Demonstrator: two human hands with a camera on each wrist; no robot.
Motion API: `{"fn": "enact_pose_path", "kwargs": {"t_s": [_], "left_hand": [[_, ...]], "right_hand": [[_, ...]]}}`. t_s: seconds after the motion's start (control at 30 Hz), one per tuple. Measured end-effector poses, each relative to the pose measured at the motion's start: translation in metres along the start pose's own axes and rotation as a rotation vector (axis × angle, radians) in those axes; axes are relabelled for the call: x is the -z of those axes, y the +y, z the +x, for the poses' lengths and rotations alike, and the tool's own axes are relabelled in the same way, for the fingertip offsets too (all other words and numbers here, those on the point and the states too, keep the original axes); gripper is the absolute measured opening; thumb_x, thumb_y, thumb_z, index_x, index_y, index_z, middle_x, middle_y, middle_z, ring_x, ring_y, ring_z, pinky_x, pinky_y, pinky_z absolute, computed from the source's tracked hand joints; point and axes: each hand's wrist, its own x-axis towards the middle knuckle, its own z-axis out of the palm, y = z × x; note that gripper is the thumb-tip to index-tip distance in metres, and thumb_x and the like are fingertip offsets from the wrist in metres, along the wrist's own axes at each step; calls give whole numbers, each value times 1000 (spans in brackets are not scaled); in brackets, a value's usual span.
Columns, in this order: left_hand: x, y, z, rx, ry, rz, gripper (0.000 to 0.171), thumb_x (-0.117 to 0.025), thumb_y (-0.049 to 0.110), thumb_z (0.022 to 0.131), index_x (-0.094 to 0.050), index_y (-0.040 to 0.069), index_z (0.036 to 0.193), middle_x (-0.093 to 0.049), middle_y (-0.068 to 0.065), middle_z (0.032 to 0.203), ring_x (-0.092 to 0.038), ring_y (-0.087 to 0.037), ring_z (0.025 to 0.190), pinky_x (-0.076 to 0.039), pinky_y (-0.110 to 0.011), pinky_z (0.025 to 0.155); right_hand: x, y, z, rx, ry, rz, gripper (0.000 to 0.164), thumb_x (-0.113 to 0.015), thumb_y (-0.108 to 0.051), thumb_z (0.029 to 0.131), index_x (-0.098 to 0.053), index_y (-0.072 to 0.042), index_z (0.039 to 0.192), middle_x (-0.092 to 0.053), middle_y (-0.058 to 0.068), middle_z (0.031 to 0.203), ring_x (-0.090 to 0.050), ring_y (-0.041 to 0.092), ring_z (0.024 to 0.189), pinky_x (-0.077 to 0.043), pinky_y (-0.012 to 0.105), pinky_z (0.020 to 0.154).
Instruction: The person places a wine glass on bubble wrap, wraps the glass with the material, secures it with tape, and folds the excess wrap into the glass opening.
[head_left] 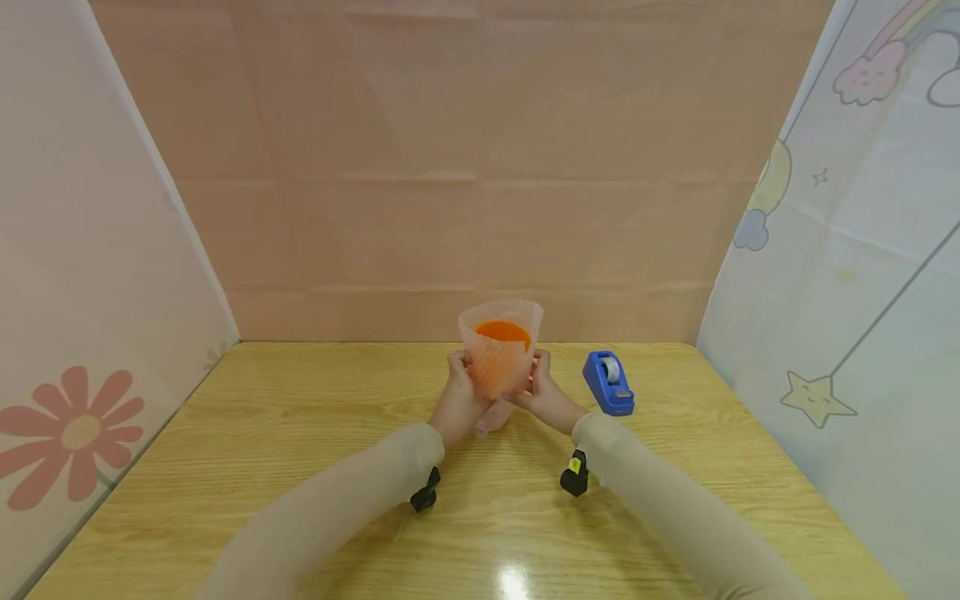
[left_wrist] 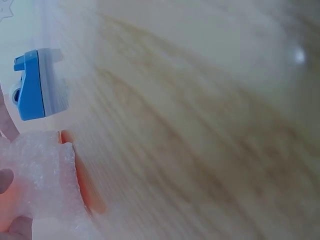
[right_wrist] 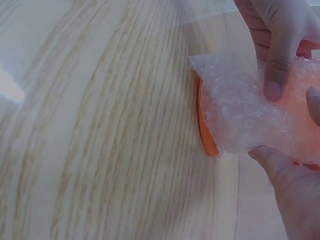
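A sheet of bubble wrap (head_left: 495, 367) is wound round an orange cup (head_left: 504, 332), whose round end shows inside the flared top of the wrap. Seen from the head, my left hand (head_left: 461, 402) grips the bundle from the left and my right hand (head_left: 551, 402) from the right. From the right wrist, the left thumb (right_wrist: 276, 75) lies on the wrap (right_wrist: 240, 105), while the right thumb (right_wrist: 270, 155) touches its lower edge. An orange rim (right_wrist: 206, 125) sticks out past the wrap. Most of the cup is hidden by the wrap and fingers.
To the right of the hands stands a blue tape dispenser (head_left: 609, 383) with a roll of tape. The wooden table (head_left: 300, 392) ends at a plain backdrop (head_left: 360, 233), with printed cloths (head_left: 847, 275) along both sides.
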Motion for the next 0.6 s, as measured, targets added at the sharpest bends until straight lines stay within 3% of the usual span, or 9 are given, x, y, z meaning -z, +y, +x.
{"fn": "enact_pose_path", "kwargs": {"t_s": [0.33,0.47,0.6], "left_hand": [[15,18,-5,128,-91,-78,61,-59,-9,79,-19,8,123,-33,-19,127,-47,-29,111,-42,-35,87],[26,29,-7,173,-126,31,62,-61,-7,79,-24,6,127,-33,-18,132,-44,-30,119,-44,-39,95],[43,50,4,276,-191,216,59,-66,5,82,-30,3,129,-39,-21,129,-51,-32,109,-48,-40,90]], "right_hand": [[2,0,-2,-6,-4,0,76,-67,-16,91,-3,-12,133,-24,22,151,-33,42,139,-34,53,109],[3,2,-2,-19,-6,4,77,-68,-18,91,-4,-13,134,-25,20,150,-32,40,140,-34,53,109],[3,1,-2,-29,2,-13,76,-68,-18,91,-5,-15,134,-25,18,150,-32,39,140,-34,52,109]]}}
